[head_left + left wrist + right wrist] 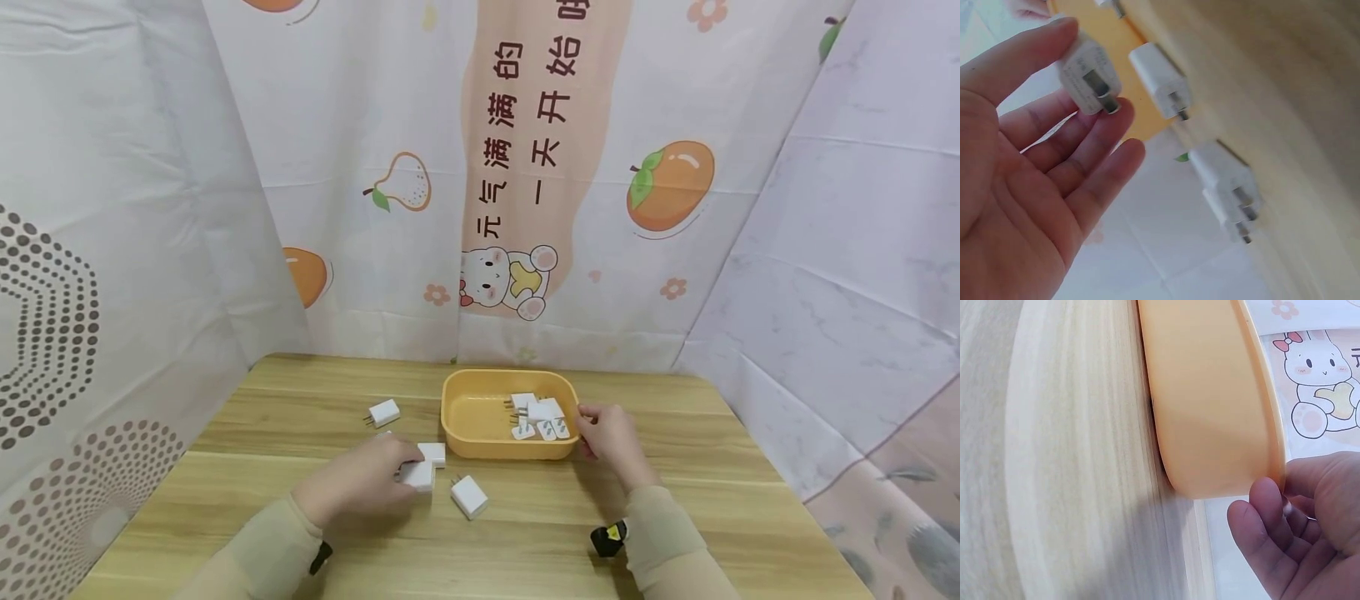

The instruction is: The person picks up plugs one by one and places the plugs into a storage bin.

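Observation:
My left hand (362,477) pinches a white charger plug (1090,75) between thumb and fingers, its metal prongs pointing back toward the wrist camera. Right beside it on the table lies another white plug (432,452). My right hand (617,443) grips the right end of a yellow plastic bin (487,450), thumb and fingers at the rim (1277,459). Inside the bin, several white plugs (542,412) are heaped toward the right side, and its left part shows bare floor.
On the wooden table (517,550), one plug (469,497) lies in front of the bin and another plug (385,412) to its left. Part of one more shows behind the left hand. Printed curtains (375,333) hang behind the table and at both sides.

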The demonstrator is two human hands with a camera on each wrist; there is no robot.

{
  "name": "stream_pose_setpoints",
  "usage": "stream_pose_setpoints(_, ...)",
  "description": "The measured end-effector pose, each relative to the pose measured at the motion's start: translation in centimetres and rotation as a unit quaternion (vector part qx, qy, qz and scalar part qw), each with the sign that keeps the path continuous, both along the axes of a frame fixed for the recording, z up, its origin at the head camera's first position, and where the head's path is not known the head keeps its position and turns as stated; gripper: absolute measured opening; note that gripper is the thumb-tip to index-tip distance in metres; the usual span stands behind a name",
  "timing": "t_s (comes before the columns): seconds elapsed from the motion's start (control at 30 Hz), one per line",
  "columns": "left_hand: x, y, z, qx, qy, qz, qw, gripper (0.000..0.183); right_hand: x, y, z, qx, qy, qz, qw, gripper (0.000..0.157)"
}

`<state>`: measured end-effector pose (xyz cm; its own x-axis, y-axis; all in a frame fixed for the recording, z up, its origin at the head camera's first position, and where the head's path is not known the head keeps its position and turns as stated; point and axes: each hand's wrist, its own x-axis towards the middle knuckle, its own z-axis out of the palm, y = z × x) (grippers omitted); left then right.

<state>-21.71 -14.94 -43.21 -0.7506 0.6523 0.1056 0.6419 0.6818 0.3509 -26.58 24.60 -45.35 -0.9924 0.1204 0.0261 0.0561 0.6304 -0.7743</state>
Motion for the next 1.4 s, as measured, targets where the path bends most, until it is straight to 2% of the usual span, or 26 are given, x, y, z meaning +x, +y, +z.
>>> stream_pose_setpoints(0.17,-0.2,0.1,1.4,0.030,0.032,0.004,0.9990,0.034,0.0,0.0,-0.1,0.005,0.000,-0.002,1.000,0.036)
stream_pose_setpoints(0.23,-0.3,0.1,1.9,0.045,0.056,0.004,0.9974,0.034,0.0,0.0,-0.1,0.001,-0.003,-0.002,1.000,0.037)
stream_pose_setpoints(0.4,-0.2,0.0,2.7,0.065,0.088,0.012,0.9939,0.036,-0.1,0.0,0.0,-0.009,-0.009,-0.004,1.000,0.037)
stream_pose_setpoints(0.83,-0.5,0.5,2.8,0.051,0.081,0.025,0.9951,0.036,-0.1,-0.1,0.2,-0.007,-0.011,-0.003,1.000,0.037)
stream_pose_setpoints(1.03,-1.2,1.4,2.6,0.052,0.080,0.031,0.9950,0.038,-0.1,0.0,0.3,-0.010,-0.012,-0.006,1.000,0.038)
stream_pose_setpoints(1.23,-2.0,2.4,2.6,0.072,0.082,0.011,0.9939,0.029,0.0,-0.1,0.2,-0.001,-0.005,-0.004,1.000,0.037)
stream_pose_setpoints(1.4,-2.9,3.2,2.3,0.087,0.068,0.006,0.9938,0.026,0.0,0.0,0.0,0.003,0.002,-0.001,1.000,0.037)
